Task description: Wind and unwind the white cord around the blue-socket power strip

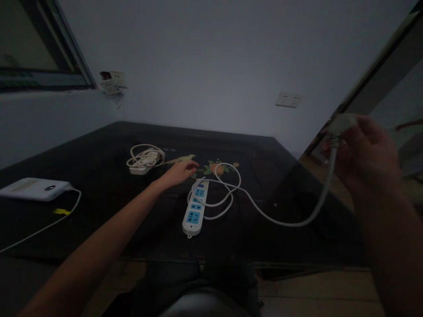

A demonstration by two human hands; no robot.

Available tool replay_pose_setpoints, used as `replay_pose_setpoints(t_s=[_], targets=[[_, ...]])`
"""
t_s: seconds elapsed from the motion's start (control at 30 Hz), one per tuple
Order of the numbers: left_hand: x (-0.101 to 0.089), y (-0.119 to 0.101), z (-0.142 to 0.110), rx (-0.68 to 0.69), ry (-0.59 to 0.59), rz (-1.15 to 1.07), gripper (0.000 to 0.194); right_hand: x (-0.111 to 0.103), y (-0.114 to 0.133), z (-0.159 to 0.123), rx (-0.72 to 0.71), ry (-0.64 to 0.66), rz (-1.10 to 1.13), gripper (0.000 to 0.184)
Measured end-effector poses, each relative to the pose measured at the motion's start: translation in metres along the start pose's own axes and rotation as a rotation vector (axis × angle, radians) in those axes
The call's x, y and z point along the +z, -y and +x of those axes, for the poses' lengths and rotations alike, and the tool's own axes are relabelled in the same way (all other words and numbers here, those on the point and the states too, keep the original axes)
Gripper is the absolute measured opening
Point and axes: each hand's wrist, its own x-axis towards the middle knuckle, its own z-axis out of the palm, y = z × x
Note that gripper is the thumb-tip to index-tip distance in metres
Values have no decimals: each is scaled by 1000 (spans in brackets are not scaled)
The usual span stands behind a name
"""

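Note:
My right hand (366, 149), raised at the right, grips the white plug (342, 125) of a power strip. From the plug a white cord (291, 223) hangs down and runs back over the table in loose loops. The power strip (194, 209), white with blue socket faces, lies lengthwise on the table, part of its cord crossing over it. Just beyond its far end hovers my left hand (181, 171), fingers loosely bent and apart, with nothing visible in them. Whether it touches the table is hard to see.
A second bundled white cord (145, 158) lies on the black table (109, 136) behind my left hand. At the left is a white box-shaped device (36, 189) with a thin cable and yellow tag (61, 211). Wall sockets (288, 100) are at the back; another socket plate (112, 83) hangs loose.

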Motion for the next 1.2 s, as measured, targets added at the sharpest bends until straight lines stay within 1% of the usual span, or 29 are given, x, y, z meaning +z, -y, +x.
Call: replay_pose_setpoints(t_s=[0.07,0.13,0.2,0.27,0.3,0.37,0.47,0.57,0.63,0.7,0.77,0.8,0.9,0.97,1.0,1.03,1.1,1.2], targets=[[5,-2,2,54,14,53,35,22,5,10,-72,125,0,25],[13,-2,1,49,41,125,31,41,12,21,-121,181,18,26],[22,-2,-1,-9,60,194,30,55,19,34,-153,171,38,20],[31,-1,-5,-65,51,228,33,66,25,48,-158,136,40,16],[35,-1,-7,-82,42,229,32,70,28,54,-153,115,34,16],[40,-1,-9,-91,19,220,26,77,33,66,-145,82,16,19],[38,-2,-9,-84,11,188,18,87,36,77,-185,63,-9,23],[30,-2,-9,-75,9,111,21,98,35,76,-233,48,-53,16],[27,-2,-10,-82,9,34,25,105,31,68,-225,74,-103,16],[27,-2,-11,-95,6,-54,26,112,23,57,-183,173,-156,21],[28,-1,-13,-111,-8,-134,26,120,8,44,-117,341,-215,29],[30,-1,-13,-130,-23,-199,25,125,-2,37,-74,446,-257,33],[34,-1,-13,-240,-69,-541,18,144,-38,11,24,735,-358,43],[36,-2,-12,-300,-71,-739,11,159,-65,-10,46,899,-414,41],[36,-3,-12,-313,-57,-787,9,165,-77,-22,79,979,-441,40],[36,-4,-12,-322,-40,-815,7,171,-88,-33,112,1031,-477,39],[35,-7,-13,-342,3,-865,4,180,-106,-54,138,1026,-572,34],[32,-8,-15,-382,78,-937,7,182,-125,-72,145,1001,-601,30]])
